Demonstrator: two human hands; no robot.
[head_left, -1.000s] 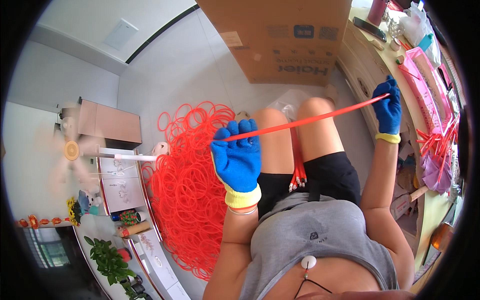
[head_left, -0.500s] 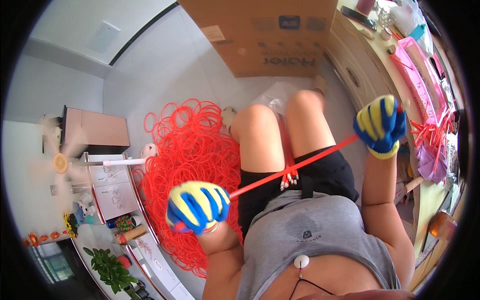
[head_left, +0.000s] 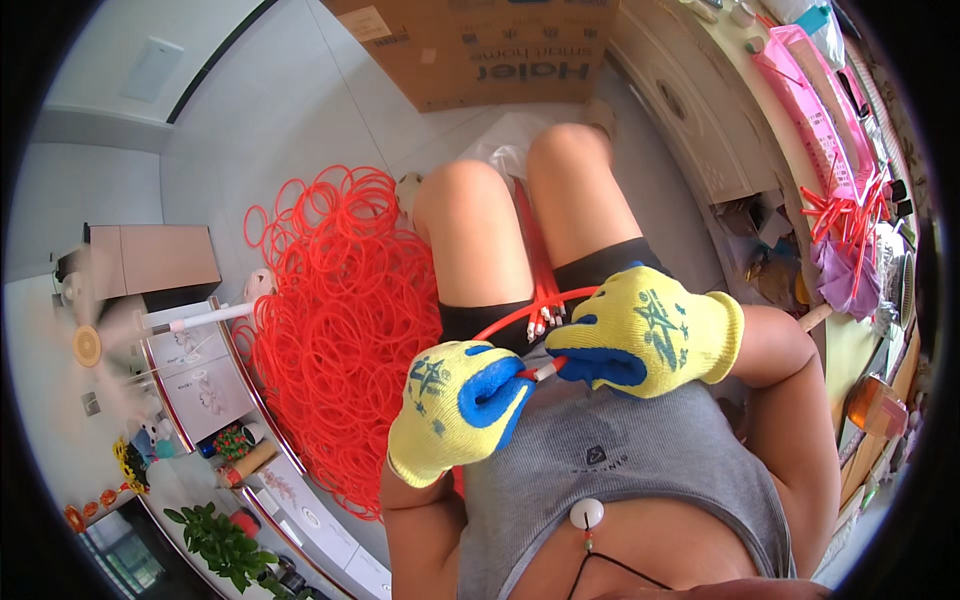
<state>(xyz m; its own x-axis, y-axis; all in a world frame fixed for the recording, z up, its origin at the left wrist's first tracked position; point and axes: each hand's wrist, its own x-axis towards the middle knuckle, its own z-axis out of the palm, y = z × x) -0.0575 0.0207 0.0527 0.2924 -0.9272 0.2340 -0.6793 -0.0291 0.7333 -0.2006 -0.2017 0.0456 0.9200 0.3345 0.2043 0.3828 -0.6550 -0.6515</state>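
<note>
Both my hands wear yellow knit gloves with blue coated palms and meet above my lap. My left hand [head_left: 457, 408] pinches one end of a thin red tube [head_left: 507, 321]. At the other end my right hand [head_left: 648, 336] has its fingers closed. The tube bends in an arc between the two gloves. A short white connector [head_left: 545, 371] shows in the small gap between my fingertips, touching the red end at the left. Between my thighs lie several red tubes [head_left: 536, 255] with white tips. My fingers hide the exact tube ends.
A large heap of red rings [head_left: 335, 340] covers the floor at my left. Ahead stands a cardboard box [head_left: 490, 60]. On the right, a cabinet top carries a pink box [head_left: 815, 115], loose red tubes [head_left: 845, 210] and a purple cloth [head_left: 847, 275]. A fan [head_left: 88, 346] stands far left.
My hands have come together from wide apart. The red tube, stretched straight before, now curves into a loop, and a white connector shows between my fingertips. The whole view has shifted slightly.
</note>
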